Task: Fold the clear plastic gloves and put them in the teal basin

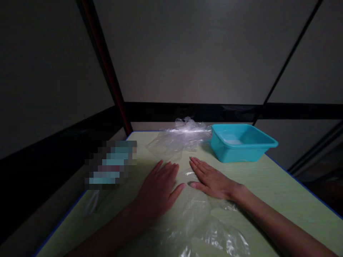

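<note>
A clear plastic bag [197,210] lies spread on the green table, wrinkled towards the near edge. My left hand [158,187] is over its left side, palm down, fingers stretched forward and thumb pointing right. My right hand [210,178] rests flat on the right side of the plastic, fingers extended and thumb apart. Neither hand grips anything. Beyond the fingertips sits a crumpled heap of clear plastic bags [184,135]; whether it joins the near sheet I cannot tell.
A turquoise plastic basin [241,153] stands at the back right of the table [284,200], something pale inside it. On the left edge lies a pixelated object [111,164] with a white loop [92,203] beside it. Panelled walls [187,53] close off the back and left.
</note>
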The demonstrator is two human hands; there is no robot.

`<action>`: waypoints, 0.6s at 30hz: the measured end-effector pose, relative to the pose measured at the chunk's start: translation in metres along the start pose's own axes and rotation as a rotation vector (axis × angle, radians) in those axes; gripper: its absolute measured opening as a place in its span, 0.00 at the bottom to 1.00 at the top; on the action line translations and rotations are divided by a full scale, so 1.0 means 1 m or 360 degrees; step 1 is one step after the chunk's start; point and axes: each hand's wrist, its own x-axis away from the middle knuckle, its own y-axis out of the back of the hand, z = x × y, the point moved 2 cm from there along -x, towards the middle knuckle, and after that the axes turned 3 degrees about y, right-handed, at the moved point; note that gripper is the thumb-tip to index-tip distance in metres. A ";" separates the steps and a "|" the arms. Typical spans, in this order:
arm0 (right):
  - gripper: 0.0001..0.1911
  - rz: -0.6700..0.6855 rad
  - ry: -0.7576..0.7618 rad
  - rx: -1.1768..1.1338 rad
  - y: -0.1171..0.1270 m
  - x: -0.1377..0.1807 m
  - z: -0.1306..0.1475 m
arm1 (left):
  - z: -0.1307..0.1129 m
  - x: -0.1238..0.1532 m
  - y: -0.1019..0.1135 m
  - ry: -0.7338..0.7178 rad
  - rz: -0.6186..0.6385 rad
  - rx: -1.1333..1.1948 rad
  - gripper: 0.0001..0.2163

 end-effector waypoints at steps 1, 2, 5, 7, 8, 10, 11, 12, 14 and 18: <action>0.39 0.0012 0.0012 0.0008 0.000 0.000 0.002 | -0.002 -0.001 -0.002 -0.0053 -0.0005 0.0044 0.20; 0.39 0.0022 0.0021 0.0017 0.001 -0.001 0.003 | -0.005 -0.002 -0.005 -0.0101 -0.0005 0.0091 0.20; 0.35 0.0020 0.0035 0.0029 0.002 -0.001 0.004 | -0.012 -0.004 -0.016 -0.0169 0.0069 0.0218 0.20; 0.33 0.0012 0.0030 0.0017 0.002 -0.001 0.003 | -0.014 -0.005 -0.022 -0.0182 0.0140 0.0274 0.20; 0.32 0.0012 0.0028 0.0009 0.001 -0.001 0.002 | -0.014 -0.005 -0.024 -0.0182 0.0176 0.0291 0.20; 0.32 0.0007 0.0023 -0.0005 0.001 -0.001 0.001 | -0.013 -0.005 -0.028 -0.0187 0.0238 0.0312 0.21; 0.32 0.0001 0.0021 -0.0008 0.000 -0.001 0.001 | -0.012 -0.005 -0.030 -0.0189 0.0257 0.0319 0.21; 0.32 -0.0006 0.0020 -0.0007 0.000 -0.001 0.000 | -0.011 -0.005 -0.031 -0.0194 0.0271 0.0324 0.22; 0.31 -0.0020 0.0018 0.0008 0.000 -0.003 -0.002 | -0.008 -0.005 -0.033 -0.0206 0.0288 0.0330 0.23; 0.31 -0.0036 0.0043 0.0058 -0.002 -0.006 -0.009 | -0.002 -0.006 -0.034 -0.0244 0.0324 0.0320 0.25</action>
